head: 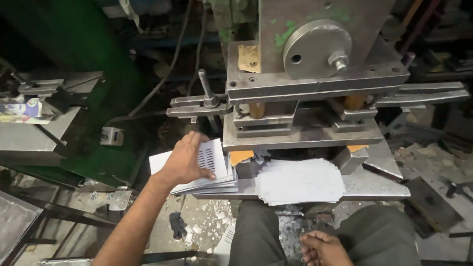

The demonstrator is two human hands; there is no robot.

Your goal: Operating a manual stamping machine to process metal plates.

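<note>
My left hand (185, 160) lies flat on a stack of white sheets (217, 170) at the left end of the press table, fingers spread over the top sheet, which has a block of punched slots (207, 157). A second stack of plain white sheets (299, 181) sits on the grey metal table (374, 184) in front of the press. My right hand (322, 248) rests on my lap with its fingers curled and nothing in it. Above the table stands the heavy steel punch press (315, 74) with its die block (300, 130).
A round steel disc with a bolt (318, 49) fronts the press head. A lever handle (206, 88) sticks up at the left. A grey metal bench (29, 135) stands at far left. Paper scraps (207, 224) litter the floor below. Metal parts lie at right (428, 197).
</note>
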